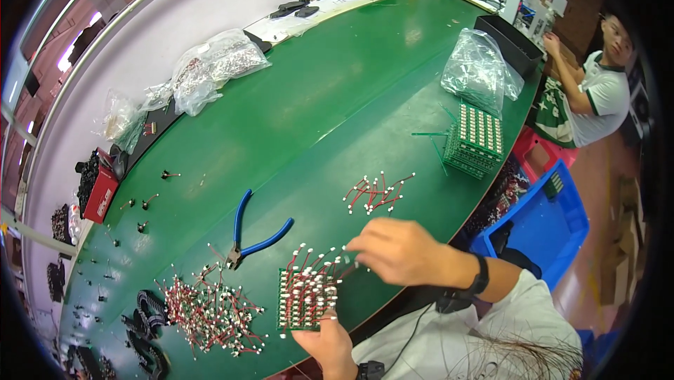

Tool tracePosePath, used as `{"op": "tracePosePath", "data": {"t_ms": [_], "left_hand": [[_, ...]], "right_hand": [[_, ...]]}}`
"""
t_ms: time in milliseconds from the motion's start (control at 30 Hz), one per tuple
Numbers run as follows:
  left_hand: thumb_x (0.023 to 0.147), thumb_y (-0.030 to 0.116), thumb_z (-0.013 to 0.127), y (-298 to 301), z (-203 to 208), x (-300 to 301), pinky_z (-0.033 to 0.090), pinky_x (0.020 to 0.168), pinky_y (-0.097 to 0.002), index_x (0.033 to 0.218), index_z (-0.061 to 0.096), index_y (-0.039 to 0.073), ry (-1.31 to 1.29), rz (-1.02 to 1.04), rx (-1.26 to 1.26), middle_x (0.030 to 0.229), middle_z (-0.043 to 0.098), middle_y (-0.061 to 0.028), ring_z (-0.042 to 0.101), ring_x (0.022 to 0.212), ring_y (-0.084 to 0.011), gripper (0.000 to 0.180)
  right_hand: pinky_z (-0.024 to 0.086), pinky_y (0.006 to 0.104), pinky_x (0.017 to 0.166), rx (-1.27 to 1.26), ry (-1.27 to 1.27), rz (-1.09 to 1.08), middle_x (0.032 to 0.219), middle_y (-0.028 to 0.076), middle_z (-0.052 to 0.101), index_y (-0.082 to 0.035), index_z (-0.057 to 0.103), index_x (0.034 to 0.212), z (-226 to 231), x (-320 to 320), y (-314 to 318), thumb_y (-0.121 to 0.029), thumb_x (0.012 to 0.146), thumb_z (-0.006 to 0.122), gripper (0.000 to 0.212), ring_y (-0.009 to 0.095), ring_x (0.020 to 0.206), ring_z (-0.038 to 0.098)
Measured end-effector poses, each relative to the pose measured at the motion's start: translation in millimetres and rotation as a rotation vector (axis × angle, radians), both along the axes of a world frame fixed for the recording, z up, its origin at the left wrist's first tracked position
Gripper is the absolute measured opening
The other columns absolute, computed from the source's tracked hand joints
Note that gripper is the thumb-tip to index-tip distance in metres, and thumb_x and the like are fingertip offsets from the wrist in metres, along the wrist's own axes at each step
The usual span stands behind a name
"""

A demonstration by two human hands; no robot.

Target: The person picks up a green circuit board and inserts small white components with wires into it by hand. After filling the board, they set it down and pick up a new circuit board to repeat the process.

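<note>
My left hand [328, 343] grips the near right edge of a green circuit board panel [302, 298], thumb on top. Rows of white connectors cover the panel, and short red cables stand up from its far side. Over the panel's far right corner, my right hand [393, 250] is closed in a pinch at the end of a red cable with white plugs [345, 276]; the fingers partly hide it. Left of the panel lies a heap of red cables with white plugs [210, 313]. Blue-handled cutting pliers [263, 243] rest spread just beyond the panel.
A smaller group of red cables [379, 194] lies ahead on the green table [316, 120]. Stacked circuit panels [476, 141], a plastic bag [477, 67] and a black bin [509, 46] stand far right. Beside the table are a blue crate [540, 229] and a seated person [597, 92].
</note>
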State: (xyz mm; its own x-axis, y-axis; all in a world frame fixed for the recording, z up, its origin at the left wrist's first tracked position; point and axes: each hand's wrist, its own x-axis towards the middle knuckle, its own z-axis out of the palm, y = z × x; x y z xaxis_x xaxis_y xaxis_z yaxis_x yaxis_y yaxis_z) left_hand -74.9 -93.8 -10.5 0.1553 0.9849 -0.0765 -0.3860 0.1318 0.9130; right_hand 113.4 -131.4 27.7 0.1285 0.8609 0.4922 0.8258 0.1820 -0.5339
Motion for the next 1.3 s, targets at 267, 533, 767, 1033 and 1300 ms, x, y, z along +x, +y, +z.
{"op": "tracePosePath", "data": {"t_ms": [267, 533, 767, 1033, 1300], "left_hand": [[0.070, -0.015, 0.042, 3.1, 0.2, -4.4, 0.054, 0.096, -0.0479, 0.135, 0.038, -0.006, -0.083, -0.035, -0.106, 0.122, 0.056, -0.0209, 0.062, 0.111, -0.0357, 0.065], [0.071, -0.013, 0.043, 4.5, 5.0, -5.1, 0.052, 0.097, -0.0490, 0.134, 0.039, -0.006, -0.095, -0.050, -0.114, 0.122, 0.056, -0.0215, 0.061, 0.113, -0.0367, 0.064], [0.072, -0.010, 0.045, 6.1, 5.0, -5.8, 0.052, 0.098, -0.0479, 0.130, 0.044, -0.005, -0.141, -0.006, -0.166, 0.115, 0.060, -0.0184, 0.063, 0.105, -0.0301, 0.058], [0.073, -0.009, 0.047, 7.4, 11.7, -1.4, 0.051, 0.100, -0.0470, 0.127, 0.046, -0.004, -0.158, 0.021, -0.210, 0.111, 0.060, -0.0156, 0.062, 0.103, -0.0270, 0.055], [0.073, -0.011, 0.045, 2.8, 7.6, 4.0, 0.053, 0.094, -0.0414, 0.122, 0.048, -0.005, -0.183, -0.027, -0.158, 0.108, 0.060, -0.0146, 0.062, 0.098, -0.0233, 0.049]], "right_hand": [[0.049, 0.0351, 0.073, -0.201, -0.063, 0.041, 0.088, 0.005, 0.053, -0.009, 0.065, 0.093, -12.9, 41.6, -17.4, -0.009, 0.074, 0.075, 0.021, 0.024, 0.089, 0.055], [0.048, 0.0357, 0.071, -0.039, -0.101, 0.074, 0.087, 0.007, 0.058, -0.005, 0.064, 0.088, -14.2, 37.5, 0.6, -0.004, 0.075, 0.073, 0.017, 0.025, 0.083, 0.058], [0.051, 0.0372, 0.067, -0.124, 0.246, 0.104, 0.087, 0.011, 0.063, -0.001, 0.063, 0.096, -6.4, 28.1, 6.4, 0.002, 0.082, 0.067, 0.014, 0.029, 0.078, 0.064], [0.051, 0.0363, 0.066, -0.183, 0.337, 0.177, 0.086, 0.013, 0.062, 0.000, 0.062, 0.095, 6.4, 18.9, 0.8, -0.001, 0.086, 0.065, 0.010, 0.029, 0.074, 0.063], [0.048, 0.0329, 0.054, -0.151, 0.431, 0.271, 0.079, 0.009, 0.058, -0.001, 0.062, 0.090, -0.3, -31.3, -7.8, -0.005, 0.085, 0.066, 0.007, 0.022, 0.060, 0.059]]}}
